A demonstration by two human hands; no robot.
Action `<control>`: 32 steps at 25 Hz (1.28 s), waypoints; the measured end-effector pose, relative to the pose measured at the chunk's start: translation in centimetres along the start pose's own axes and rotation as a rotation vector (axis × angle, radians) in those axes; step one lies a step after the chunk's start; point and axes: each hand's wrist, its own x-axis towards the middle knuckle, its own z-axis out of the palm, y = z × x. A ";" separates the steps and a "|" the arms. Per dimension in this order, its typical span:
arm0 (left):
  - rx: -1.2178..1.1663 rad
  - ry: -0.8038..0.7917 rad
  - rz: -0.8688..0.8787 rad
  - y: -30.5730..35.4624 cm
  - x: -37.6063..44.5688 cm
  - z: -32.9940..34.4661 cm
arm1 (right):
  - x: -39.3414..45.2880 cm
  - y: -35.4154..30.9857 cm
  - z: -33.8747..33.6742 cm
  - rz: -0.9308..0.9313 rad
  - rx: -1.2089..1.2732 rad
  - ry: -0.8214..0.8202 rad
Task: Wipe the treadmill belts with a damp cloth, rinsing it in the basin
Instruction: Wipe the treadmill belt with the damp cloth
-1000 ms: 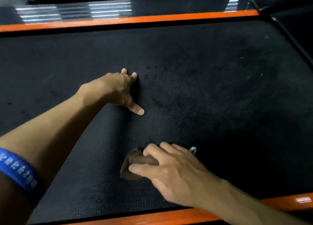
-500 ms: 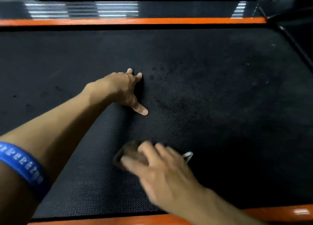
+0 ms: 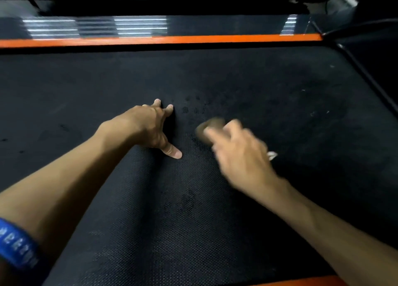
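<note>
The black textured treadmill belt (image 3: pixel 269 96) fills most of the view. My left hand (image 3: pixel 154 127) rests on the belt near its middle, fingers spread and thumb pointing toward me. My right hand (image 3: pixel 239 154) is blurred with motion just right of it and presses a small brown cloth (image 3: pixel 212 125) flat against the belt; the cloth shows beyond my fingertips. A small white tag (image 3: pixel 271 155) sticks out at the right side of that hand. The basin is not in view.
An orange side rail (image 3: pixel 161 40) runs along the belt's far edge, with a dark reflective deck strip (image 3: pixel 140 26) behind it. Another orange rail (image 3: pixel 301 281) shows at the bottom right. A blue wristband (image 3: pixel 18 246) is on my left forearm. A black frame bar (image 3: pixel 370 81) borders the belt's right end.
My right hand has swept the cloth away from me and to the right, from the belt's near edge up to beside my left hand. My left hand stayed planted.
</note>
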 end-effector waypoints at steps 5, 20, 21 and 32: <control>0.004 -0.008 0.004 0.0 0.1 -0.2 | -6.7 -3.1 -0.9 -0.506 0.185 -0.176; -0.123 -0.015 0.023 -0.8 -0.5 -0.9 | -3.6 -1.3 -0.5 -0.589 0.169 -0.172; -0.159 -0.010 0.036 -1.1 -0.6 -0.8 | -2.3 -0.2 -0.3 -0.539 0.133 -0.136; -0.265 0.062 -0.019 -1.7 -0.3 0.6 | 0.0 -2.4 1.4 -0.310 0.128 -0.063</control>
